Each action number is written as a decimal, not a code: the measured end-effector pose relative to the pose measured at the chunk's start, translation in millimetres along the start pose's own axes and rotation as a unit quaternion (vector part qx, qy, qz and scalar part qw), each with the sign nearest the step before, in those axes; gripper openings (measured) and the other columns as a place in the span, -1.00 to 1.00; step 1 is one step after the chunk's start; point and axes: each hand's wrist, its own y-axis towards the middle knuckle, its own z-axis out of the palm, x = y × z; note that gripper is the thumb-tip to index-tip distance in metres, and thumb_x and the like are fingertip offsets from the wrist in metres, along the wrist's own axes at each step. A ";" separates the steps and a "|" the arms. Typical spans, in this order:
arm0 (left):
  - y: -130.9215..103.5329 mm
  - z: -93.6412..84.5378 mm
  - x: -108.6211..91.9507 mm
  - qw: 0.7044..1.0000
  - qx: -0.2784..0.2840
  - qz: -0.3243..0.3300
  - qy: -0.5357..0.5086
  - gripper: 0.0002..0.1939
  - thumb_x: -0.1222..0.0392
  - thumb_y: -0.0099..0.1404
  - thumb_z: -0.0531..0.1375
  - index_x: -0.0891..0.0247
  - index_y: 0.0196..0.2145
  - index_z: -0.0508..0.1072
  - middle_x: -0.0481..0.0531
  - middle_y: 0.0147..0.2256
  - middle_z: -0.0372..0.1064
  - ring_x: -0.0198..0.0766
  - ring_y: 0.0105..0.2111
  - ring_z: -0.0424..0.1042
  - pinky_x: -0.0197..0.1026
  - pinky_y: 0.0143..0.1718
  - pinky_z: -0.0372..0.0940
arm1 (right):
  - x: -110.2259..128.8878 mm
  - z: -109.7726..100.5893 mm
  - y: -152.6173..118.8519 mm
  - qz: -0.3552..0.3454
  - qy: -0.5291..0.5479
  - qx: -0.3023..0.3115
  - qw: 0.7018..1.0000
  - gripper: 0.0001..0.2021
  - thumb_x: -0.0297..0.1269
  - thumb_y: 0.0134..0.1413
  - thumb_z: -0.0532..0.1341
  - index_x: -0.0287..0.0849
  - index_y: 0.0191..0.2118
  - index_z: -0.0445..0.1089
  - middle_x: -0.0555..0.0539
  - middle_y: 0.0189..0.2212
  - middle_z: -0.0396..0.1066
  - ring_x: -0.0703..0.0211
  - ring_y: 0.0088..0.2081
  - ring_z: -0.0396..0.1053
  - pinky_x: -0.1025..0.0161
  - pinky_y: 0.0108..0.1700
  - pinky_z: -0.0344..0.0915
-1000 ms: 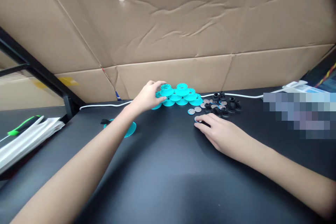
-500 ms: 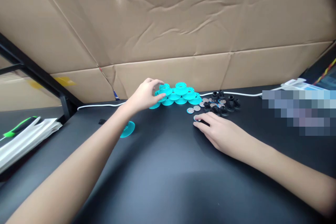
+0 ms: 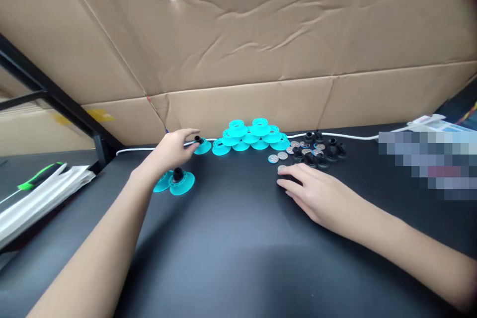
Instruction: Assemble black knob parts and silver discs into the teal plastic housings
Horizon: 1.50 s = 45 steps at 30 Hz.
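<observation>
My left hand point(image 3: 172, 148) is at the back left, thumb and fingers apart on either side of the black knob on a turquoise flared cup point(image 3: 203, 147). I cannot tell whether the fingertips touch it. Below that wrist stand another turquoise cup with a black knob point(image 3: 182, 184) and a partly hidden turquoise piece point(image 3: 161, 182). My right hand point(image 3: 313, 189) rests low over the table, fingers spread, with the index fingertip at a small silver disc point(image 3: 281, 168). Right of my left hand, several hollow turquoise cups point(image 3: 248, 136) are stacked in layers.
Several silver discs point(image 3: 282, 156) and black knob-like parts point(image 3: 323, 154) lie beyond my right hand. A white cable point(image 3: 357, 136) runs along the cardboard wall point(image 3: 246, 49). White packets point(image 3: 48, 203) and a green-black tool point(image 3: 40, 176) are at left. A black frame point(image 3: 74, 109) rises there.
My left hand has moved left from the cup stack to the knobbed cup, uncovering the stack's left end. My right hand has stayed by the disc, its fingers slightly wider apart.
</observation>
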 end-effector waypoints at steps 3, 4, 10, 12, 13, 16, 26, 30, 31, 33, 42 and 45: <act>0.5 -2.9 2.0 1.000 0.017 -0.001 0.010 -0.60 0.02 0.30 0.15 0.16 -0.02 0.63 0.14 -0.01 0.65 0.08 0.00 0.63 0.03 0.08 0.48 | 1.0 -1.1 0.1 0.001 0.006 0.004 1.000 -0.64 -0.64 0.26 0.10 -0.27 -0.01 0.58 -0.35 0.11 0.53 -0.17 0.05 0.55 -0.09 0.03 0.59; 0.4 -5.0 2.4 1.000 0.022 0.000 0.013 -0.63 -0.01 0.30 0.17 0.14 -0.06 0.64 0.12 -0.08 0.67 0.06 -0.06 0.64 0.02 0.02 0.50 | 1.5 -1.5 0.3 0.001 0.008 0.004 1.000 -0.64 -0.65 0.26 0.10 -0.26 -0.01 0.57 -0.34 0.10 0.53 -0.16 0.05 0.55 -0.07 0.03 0.60; -4.4 -25.5 -3.9 0.993 0.116 0.021 0.006 -0.72 -0.12 0.19 0.30 0.04 -0.25 0.69 -0.02 -0.31 0.67 -0.04 -0.34 0.62 -0.07 -0.25 0.50 | 1.8 -1.6 0.3 0.004 0.011 0.004 1.000 -0.66 -0.63 0.30 0.09 -0.24 -0.03 0.57 -0.31 0.09 0.53 -0.12 0.03 0.55 -0.01 0.01 0.59; -7.9 -29.0 -13.0 0.984 0.173 0.033 -0.009 -0.73 -0.11 0.17 0.33 0.02 -0.24 0.70 -0.04 -0.31 0.67 -0.04 -0.35 0.62 -0.08 -0.29 0.48 | 1.6 -1.1 0.7 0.003 0.013 0.004 1.000 -0.67 -0.61 0.32 0.09 -0.26 -0.03 0.57 -0.32 0.09 0.53 -0.14 0.02 0.55 -0.02 0.01 0.58; -10.2 -28.4 -19.6 0.980 0.189 0.046 -0.029 -0.73 -0.11 0.18 0.34 0.01 -0.23 0.70 -0.03 -0.28 0.68 -0.04 -0.31 0.63 -0.09 -0.29 0.48 | 1.8 -1.0 1.1 0.003 0.017 0.004 1.000 -0.68 -0.60 0.34 0.08 -0.27 -0.02 0.56 -0.32 0.08 0.53 -0.14 0.02 0.55 -0.03 0.02 0.58; -19.1 -14.6 -47.8 0.970 0.195 0.110 -0.099 -0.79 -0.08 0.24 0.35 0.04 -0.27 0.68 -0.03 -0.28 0.65 -0.09 -0.30 0.61 -0.12 -0.25 0.48 | 4.1 -0.7 3.4 0.012 0.052 0.002 0.999 -0.69 -0.52 0.40 0.09 -0.28 0.10 0.51 -0.32 0.05 0.53 -0.15 0.04 0.54 -0.06 0.06 0.56; -44.5 51.3 -115.8 0.878 0.240 0.166 -0.378 -0.63 0.01 0.13 0.54 0.18 -0.20 0.57 -0.01 -0.24 0.47 -0.27 -0.34 0.42 -0.22 -0.31 0.41 | 13.5 -11.1 13.5 0.080 0.308 -0.038 0.947 -0.72 -0.37 0.41 0.21 -0.10 0.17 0.39 -0.17 -0.02 0.48 0.07 -0.07 0.50 0.13 0.00 0.52; -43.2 52.0 -110.7 0.884 0.255 0.152 -0.362 -0.52 -0.16 0.17 0.50 0.22 -0.15 0.53 -0.05 -0.33 0.43 -0.28 -0.35 0.37 -0.24 -0.33 0.34 | 13.4 -11.3 15.3 0.056 0.338 -0.066 0.937 -0.76 -0.30 0.38 0.29 -0.09 0.11 0.48 -0.17 -0.04 0.46 0.07 -0.09 0.49 0.12 -0.03 0.52; -42.4 52.6 -108.7 0.884 0.258 0.156 -0.357 -0.50 -0.18 0.19 0.48 0.24 -0.14 0.53 -0.05 -0.34 0.42 -0.29 -0.36 0.36 -0.25 -0.33 0.33 | 13.6 -10.5 15.1 0.053 0.349 -0.065 0.933 -0.76 -0.28 0.38 0.30 -0.08 0.11 0.49 -0.15 -0.07 0.47 0.10 -0.15 0.49 0.14 -0.08 0.52; -41.1 54.6 -105.3 0.878 0.269 0.179 -0.352 -0.46 -0.21 0.18 0.48 0.27 -0.12 0.55 -0.05 -0.34 0.42 -0.29 -0.36 0.37 -0.25 -0.32 0.33 | 14.1 -8.8 14.1 0.056 0.369 -0.059 0.926 -0.79 -0.27 0.39 0.30 -0.08 0.08 0.51 -0.12 -0.13 0.49 0.15 -0.24 0.48 0.17 -0.15 0.50; -45.6 62.7 -111.0 0.870 0.257 0.250 -0.339 -0.48 -0.18 0.18 0.50 0.24 -0.08 0.60 0.06 -0.14 0.42 -0.26 -0.29 0.35 -0.22 -0.29 0.32 | 13.2 -4.3 14.1 0.117 0.425 -0.056 0.896 -0.84 -0.21 0.31 0.39 -0.10 -0.06 0.58 -0.07 -0.24 0.51 0.15 -0.30 0.50 0.18 -0.21 0.49; -45.8 64.7 -112.6 0.870 0.249 0.249 -0.345 -0.51 -0.15 0.17 0.51 0.25 -0.11 0.62 0.03 -0.18 0.39 -0.30 -0.32 0.29 -0.23 -0.32 0.27 | 12.5 -1.4 13.5 0.137 0.447 -0.057 0.882 -0.84 -0.20 0.29 0.41 -0.09 -0.07 0.61 -0.06 -0.24 0.51 0.17 -0.30 0.52 0.20 -0.21 0.49</act>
